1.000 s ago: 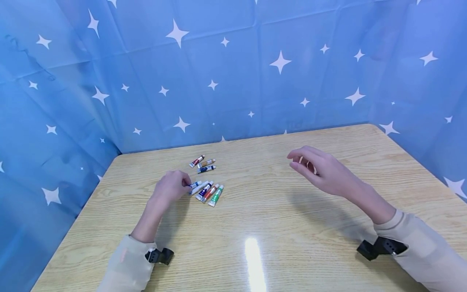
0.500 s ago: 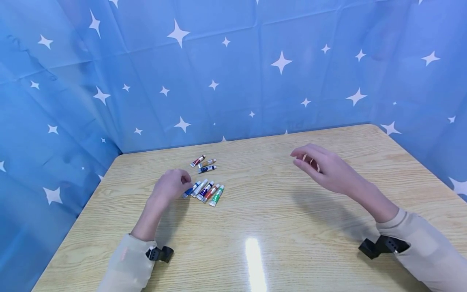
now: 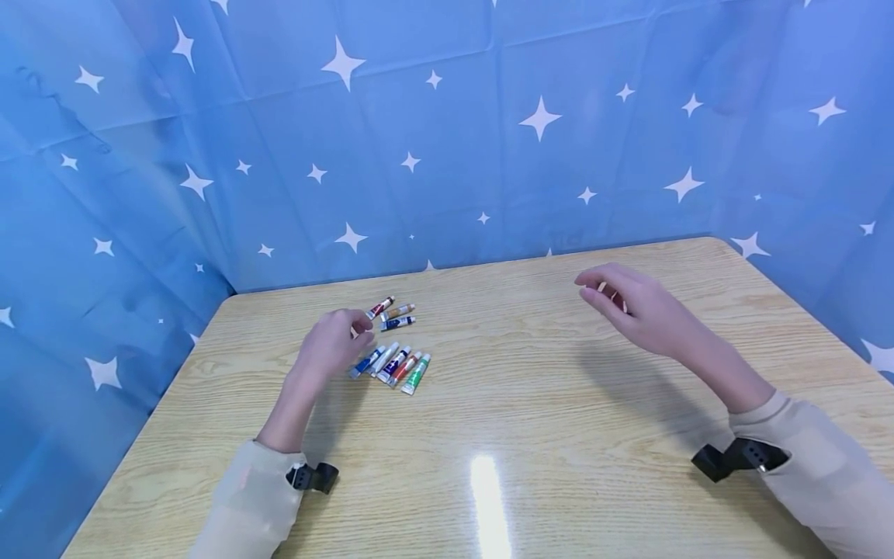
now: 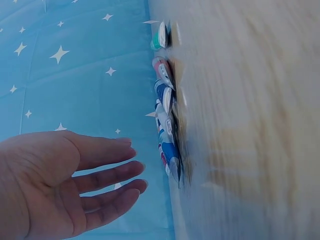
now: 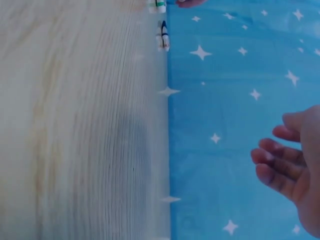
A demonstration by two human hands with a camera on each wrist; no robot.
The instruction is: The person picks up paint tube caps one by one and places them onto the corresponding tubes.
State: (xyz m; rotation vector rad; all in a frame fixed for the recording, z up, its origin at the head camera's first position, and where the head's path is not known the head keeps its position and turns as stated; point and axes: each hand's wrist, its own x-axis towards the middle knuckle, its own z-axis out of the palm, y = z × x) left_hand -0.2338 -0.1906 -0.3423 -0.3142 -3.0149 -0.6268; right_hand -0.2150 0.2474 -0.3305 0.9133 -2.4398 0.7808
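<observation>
In the head view my left hand (image 3: 334,341) hovers just left of the paint tubes, thumb and fingers apart, holding nothing; the left wrist view confirms bare, loosely bent fingers (image 4: 115,175). Slanting side by side in the near row lie a blue paint tube (image 3: 366,362), a white one (image 3: 384,359), a dark violet one (image 3: 394,364), an orange-red one (image 3: 405,369) and a green one (image 3: 417,374). Behind them are a dark red tube (image 3: 380,307), an ochre tube (image 3: 398,313) and a navy tube (image 3: 398,324). Over the table's right side floats my right hand (image 3: 639,314), relaxed and holding nothing.
All the tubes lie on a wood-grain table (image 3: 531,388) with a bright light reflection near its front. A blue curtain (image 3: 447,140) with white stars hangs along the back and sides. Each sleeved forearm carries a black wrist camera (image 3: 740,458).
My left hand has let go of the blue tube, which now lies slightly nearer and to the left in the row, and has risen away from it. My right hand has drifted right.
</observation>
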